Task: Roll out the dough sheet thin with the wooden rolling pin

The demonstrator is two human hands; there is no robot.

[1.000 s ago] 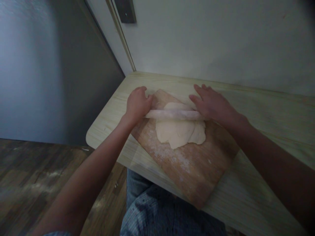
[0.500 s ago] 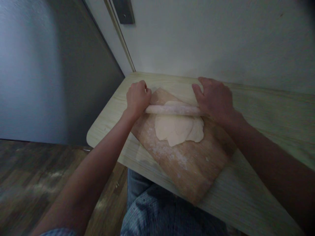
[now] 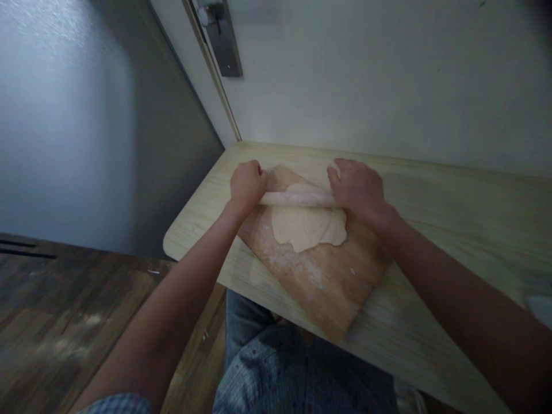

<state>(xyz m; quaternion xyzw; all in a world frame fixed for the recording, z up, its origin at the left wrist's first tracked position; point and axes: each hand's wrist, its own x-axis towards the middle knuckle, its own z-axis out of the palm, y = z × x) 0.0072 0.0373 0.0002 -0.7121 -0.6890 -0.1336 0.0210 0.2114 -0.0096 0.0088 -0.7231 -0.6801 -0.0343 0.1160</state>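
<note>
Pressing unevenly could thin one side of the dough (image 3: 308, 227) on the wooden board (image 3: 334, 287), where the rolling pin (image 3: 297, 199) crosses the dough's 12 o'clock part. Left hand (image 3: 248, 183) covers the pin's 9 o'clock end, grip unclear; right hand (image 3: 357, 187), thumb and fingers apart, covers 3 o'clock.

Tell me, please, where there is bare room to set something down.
Bare table shows between the right arm and white panel, and a smaller patch left of the left hand. Around the board it is crowded: dough, pin, left hand and right hand.
</note>
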